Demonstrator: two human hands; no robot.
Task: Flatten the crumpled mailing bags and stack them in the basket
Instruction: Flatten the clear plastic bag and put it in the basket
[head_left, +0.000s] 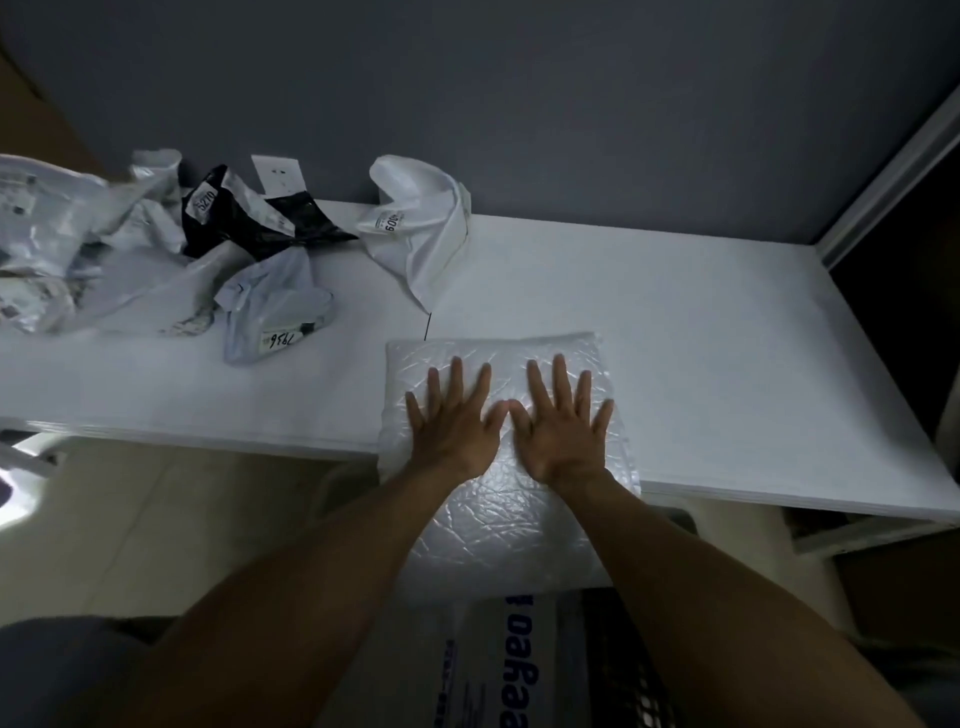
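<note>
A wrinkled white mailing bag (498, 358) lies spread on the white table (701, 364), its near end hanging over the front edge. My left hand (454, 423) and my right hand (563, 426) press flat on it side by side, fingers straight and spread, thumbs nearly touching. Below the table edge, a dark mesh basket (628, 670) holds a flat bag with blue print (514, 665). Crumpled bags lie at the back left: a white one (421, 228), a black one (244, 218), a pale blue one (270, 312) and a grey-white heap (62, 244).
A grey wall rises behind the table, with a white wall socket (277, 174) just above the black bag. A metal frame post (893, 161) stands at the right. Pale floor shows below the table's front edge on the left.
</note>
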